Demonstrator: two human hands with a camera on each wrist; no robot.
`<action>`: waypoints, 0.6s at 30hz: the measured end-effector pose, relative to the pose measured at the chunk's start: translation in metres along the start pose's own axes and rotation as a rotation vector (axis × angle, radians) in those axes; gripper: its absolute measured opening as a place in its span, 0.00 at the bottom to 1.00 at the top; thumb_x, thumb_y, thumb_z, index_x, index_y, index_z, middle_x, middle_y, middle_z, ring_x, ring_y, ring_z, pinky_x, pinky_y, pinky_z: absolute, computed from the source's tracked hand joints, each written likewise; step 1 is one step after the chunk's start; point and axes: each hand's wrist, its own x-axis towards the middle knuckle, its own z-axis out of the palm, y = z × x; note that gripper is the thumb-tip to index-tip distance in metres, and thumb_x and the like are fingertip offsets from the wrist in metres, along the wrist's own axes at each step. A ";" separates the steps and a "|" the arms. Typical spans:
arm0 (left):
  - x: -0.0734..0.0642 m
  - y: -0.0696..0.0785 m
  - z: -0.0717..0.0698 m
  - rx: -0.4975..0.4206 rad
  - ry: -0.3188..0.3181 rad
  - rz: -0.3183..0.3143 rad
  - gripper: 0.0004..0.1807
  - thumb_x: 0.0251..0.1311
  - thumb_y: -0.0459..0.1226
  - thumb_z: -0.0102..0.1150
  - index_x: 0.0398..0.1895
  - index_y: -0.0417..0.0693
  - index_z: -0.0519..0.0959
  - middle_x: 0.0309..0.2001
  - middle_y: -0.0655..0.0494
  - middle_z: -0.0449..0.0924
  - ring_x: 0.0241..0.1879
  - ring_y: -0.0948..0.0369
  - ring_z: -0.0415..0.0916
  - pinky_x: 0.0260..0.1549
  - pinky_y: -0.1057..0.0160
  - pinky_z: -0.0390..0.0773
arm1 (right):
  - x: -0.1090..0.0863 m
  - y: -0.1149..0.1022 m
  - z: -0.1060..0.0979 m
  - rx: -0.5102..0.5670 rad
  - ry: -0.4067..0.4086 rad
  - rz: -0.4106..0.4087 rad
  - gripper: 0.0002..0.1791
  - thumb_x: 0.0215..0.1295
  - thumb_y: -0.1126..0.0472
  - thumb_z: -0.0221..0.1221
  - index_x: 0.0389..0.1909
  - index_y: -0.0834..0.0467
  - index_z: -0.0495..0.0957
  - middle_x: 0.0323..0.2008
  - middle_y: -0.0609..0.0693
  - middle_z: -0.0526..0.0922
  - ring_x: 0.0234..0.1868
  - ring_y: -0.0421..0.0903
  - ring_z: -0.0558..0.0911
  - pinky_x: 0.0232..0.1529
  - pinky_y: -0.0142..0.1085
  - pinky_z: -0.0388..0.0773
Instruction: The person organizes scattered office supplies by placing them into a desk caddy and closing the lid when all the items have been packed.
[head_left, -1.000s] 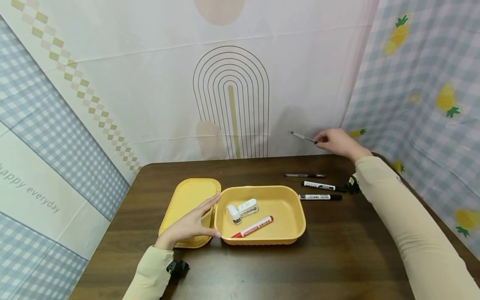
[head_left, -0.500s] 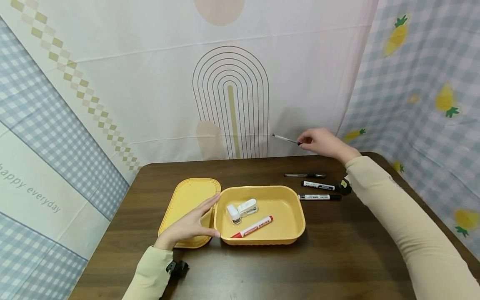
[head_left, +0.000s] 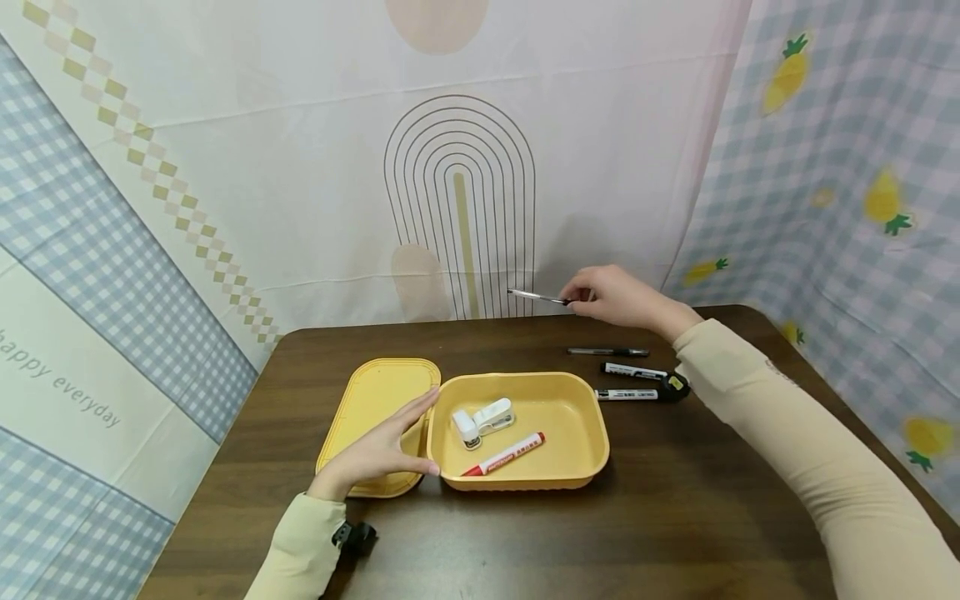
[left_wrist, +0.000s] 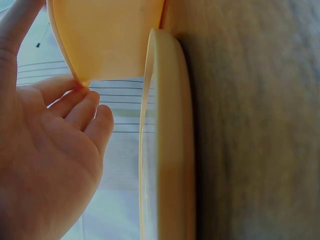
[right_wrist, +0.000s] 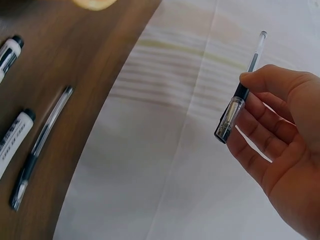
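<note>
Head view: yellow box (head_left: 562,433) sits between lid (head_left: 382,396) and markers (head_left: 630,395)

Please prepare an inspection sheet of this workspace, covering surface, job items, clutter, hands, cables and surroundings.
Surface: dark wood-grain table.
Job items: held pen; yellow box containing a white stapler-like item and red marker; yellow lid left of the box.
Clutter: second pen, black-and-white marker and another like it, loose on the table.
Left hand: fingers touch the box's left rim.
Right hand: pinches the held pen in the air.
Cables: nothing seen.
Surroundings: printed cloth behind and on both sides.
</note>
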 end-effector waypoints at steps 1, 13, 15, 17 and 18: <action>0.000 0.000 0.000 -0.005 0.002 0.001 0.60 0.47 0.46 0.80 0.81 0.52 0.52 0.81 0.52 0.45 0.78 0.51 0.44 0.72 0.39 0.51 | 0.000 -0.003 0.001 0.000 0.001 -0.011 0.10 0.68 0.66 0.62 0.48 0.61 0.85 0.41 0.51 0.84 0.39 0.46 0.81 0.41 0.43 0.80; 0.000 0.000 0.001 0.007 0.003 0.002 0.60 0.48 0.49 0.80 0.81 0.53 0.52 0.81 0.53 0.45 0.78 0.52 0.43 0.72 0.40 0.51 | -0.001 -0.033 0.005 0.012 -0.018 -0.081 0.09 0.69 0.65 0.63 0.48 0.59 0.86 0.40 0.48 0.83 0.39 0.43 0.80 0.40 0.40 0.79; 0.000 -0.001 0.001 0.009 0.001 0.005 0.60 0.48 0.51 0.79 0.81 0.54 0.52 0.81 0.54 0.45 0.78 0.52 0.43 0.72 0.41 0.51 | -0.001 -0.035 0.006 0.009 -0.012 -0.094 0.09 0.69 0.65 0.64 0.48 0.58 0.86 0.40 0.47 0.82 0.38 0.42 0.80 0.39 0.40 0.79; 0.000 -0.001 0.001 0.006 0.000 0.008 0.61 0.48 0.52 0.79 0.82 0.54 0.51 0.81 0.53 0.45 0.78 0.52 0.43 0.72 0.42 0.50 | -0.001 -0.037 0.007 0.003 -0.006 -0.111 0.09 0.68 0.65 0.64 0.47 0.58 0.86 0.39 0.46 0.82 0.37 0.41 0.79 0.38 0.39 0.78; 0.000 -0.001 0.001 0.008 -0.001 0.010 0.61 0.48 0.53 0.79 0.82 0.54 0.51 0.81 0.53 0.44 0.78 0.52 0.43 0.72 0.41 0.50 | -0.001 -0.038 0.007 0.000 -0.005 -0.118 0.09 0.68 0.65 0.64 0.47 0.58 0.86 0.38 0.46 0.82 0.36 0.41 0.78 0.37 0.39 0.78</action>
